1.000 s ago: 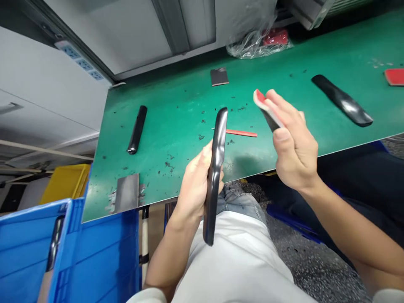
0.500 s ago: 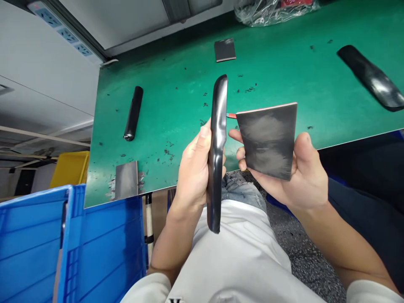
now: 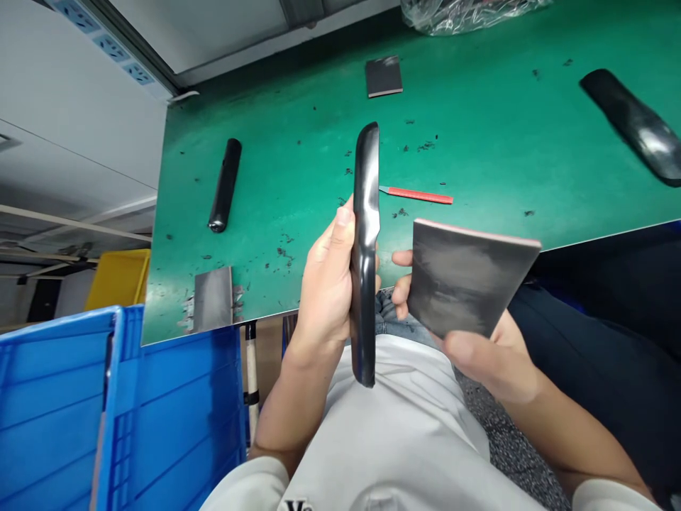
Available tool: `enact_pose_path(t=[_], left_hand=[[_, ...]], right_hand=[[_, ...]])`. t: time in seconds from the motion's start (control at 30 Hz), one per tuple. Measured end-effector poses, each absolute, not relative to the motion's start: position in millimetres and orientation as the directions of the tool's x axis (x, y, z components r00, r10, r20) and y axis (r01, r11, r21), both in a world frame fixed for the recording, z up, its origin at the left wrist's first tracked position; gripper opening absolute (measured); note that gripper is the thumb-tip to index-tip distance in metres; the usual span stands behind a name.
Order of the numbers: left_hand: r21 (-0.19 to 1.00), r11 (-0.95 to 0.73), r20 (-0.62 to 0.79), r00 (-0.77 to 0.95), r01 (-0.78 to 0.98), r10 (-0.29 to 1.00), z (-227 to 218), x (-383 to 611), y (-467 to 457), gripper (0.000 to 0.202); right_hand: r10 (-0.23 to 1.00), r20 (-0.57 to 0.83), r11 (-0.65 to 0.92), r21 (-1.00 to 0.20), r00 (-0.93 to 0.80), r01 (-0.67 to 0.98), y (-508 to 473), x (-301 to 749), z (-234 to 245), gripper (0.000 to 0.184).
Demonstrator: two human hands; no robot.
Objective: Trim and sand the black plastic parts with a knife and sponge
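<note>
Black handle-like piece (image 3: 365, 262) is what I have in the left hand (image 3: 328, 284), thumb and fingers wrapped around it, over the near edge of the desk (image 3: 479, 142). My right hand (image 3: 503, 365) grips a dark pad (image 3: 468, 273) beside it, not touching, so from this end I judge the work under way but unfinished. Pale smears on the pad and dark crumbs (image 3: 281, 252) on the desk suggest some is done; how much remains I can't tell. A black tube-like piece (image 3: 225, 186) lies near the desk's left edge, a curved black piece (image 3: 633, 128) well to the right.

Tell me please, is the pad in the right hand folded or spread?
Spread: in the right hand, the pad shows one broad face, no fold visible.
</note>
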State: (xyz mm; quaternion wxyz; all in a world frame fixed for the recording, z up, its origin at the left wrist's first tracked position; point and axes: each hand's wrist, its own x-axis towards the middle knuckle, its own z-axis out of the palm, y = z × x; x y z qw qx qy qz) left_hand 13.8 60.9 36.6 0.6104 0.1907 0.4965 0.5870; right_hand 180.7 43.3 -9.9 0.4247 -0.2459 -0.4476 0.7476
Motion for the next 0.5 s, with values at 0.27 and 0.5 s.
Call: enact_pose_path(t=[0.27, 0.5], left_hand=[[0.763, 0.310, -0.482, -0.180, -0.568, 0.857, 42.2, 20.0, 58.5, 0.045], [0.838, 0.220, -0.396, -0.278, -0.500, 0.875, 41.4, 23.9, 58.4, 0.037]], right_hand=[[0.833, 0.013, -0.261, -0.872, -0.553, -0.414, 17.1, 166.3, -13.4, 0.054], [0.864, 0.067, -0.132, -0.927, -0.500, -0.352, 5.9, 147.1, -29.6, 0.087]])
